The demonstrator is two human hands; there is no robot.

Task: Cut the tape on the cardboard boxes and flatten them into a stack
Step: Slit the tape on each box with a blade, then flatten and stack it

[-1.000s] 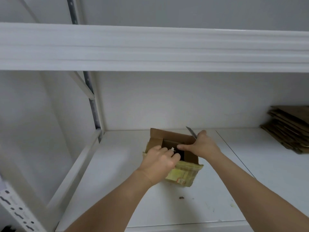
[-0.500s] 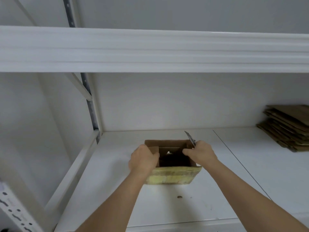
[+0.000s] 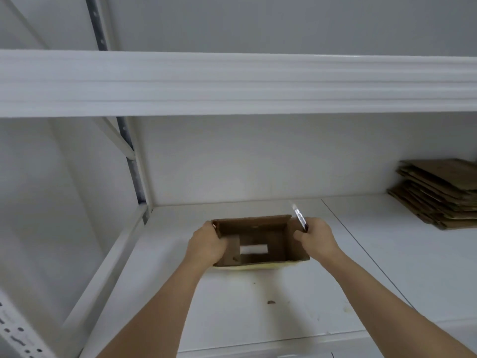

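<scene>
Brown cardboard box (image 3: pixel 260 229), yellow front; white shelf (image 3: pixel 258 319)

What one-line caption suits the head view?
Both hands, left and right, hold an open cardboard box on a white shelf; the right also grips a knife.

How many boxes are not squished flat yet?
1. The open brown cardboard box sits on the white shelf, held between the left hand and right hand. Others may be outside the view; the flattened cardboard stack lies far right.
</scene>
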